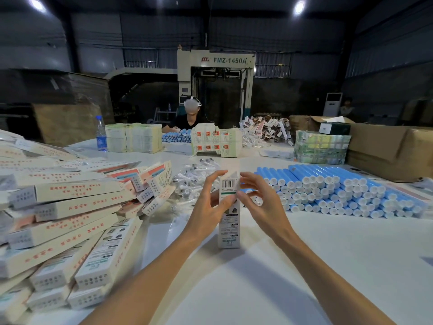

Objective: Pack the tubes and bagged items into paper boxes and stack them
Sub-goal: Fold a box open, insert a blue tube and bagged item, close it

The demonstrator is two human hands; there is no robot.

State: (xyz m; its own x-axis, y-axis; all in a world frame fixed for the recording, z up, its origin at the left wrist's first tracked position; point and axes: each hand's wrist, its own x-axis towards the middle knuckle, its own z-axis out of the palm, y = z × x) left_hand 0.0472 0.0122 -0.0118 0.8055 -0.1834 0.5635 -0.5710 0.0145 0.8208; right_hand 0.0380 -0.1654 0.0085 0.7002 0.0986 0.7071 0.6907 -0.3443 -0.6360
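Item: paper box (229, 221), a long narrow printed carton with a barcode near its top.
Location: it stands upright on its lower end on the white table (234, 289), in front of the person and between both hands.
Left hand (210, 202): grasps the upper part of the box, thumb across the printed face and fingers spread up beside the top edge.
Right hand (262, 200): pinches the top right edge of the box between thumb and fingertips, apparently at the closing flap.
Contents: cannot be told, since the box faces are opaque.
Handling: judged light and thin-walled. It is stiff along its length but easily dented by a hard squeeze.
Hold points: the long edges and corners, where folded board resists crushing. The flaps call for fingertip pressure only.
Risk: standing tall on a small end, it is likely to tip if let go carelessly.
Packed boxes (70, 219): a loose, slanting heap at the person's left, so any stack there may slide.
Tubes (339, 191): blue with white caps, piled lying down at the right.
Bagged items (194, 179): small clear packets heaped just beyond the hands.
Surface: smooth, white, matte, probably low in friction.
Room: a dim industrial hall with ceiling lamps, a large machine (215, 73) at the back, and brown cartons (386, 148) far right.
Company: another person (189, 118) is seated across the table.
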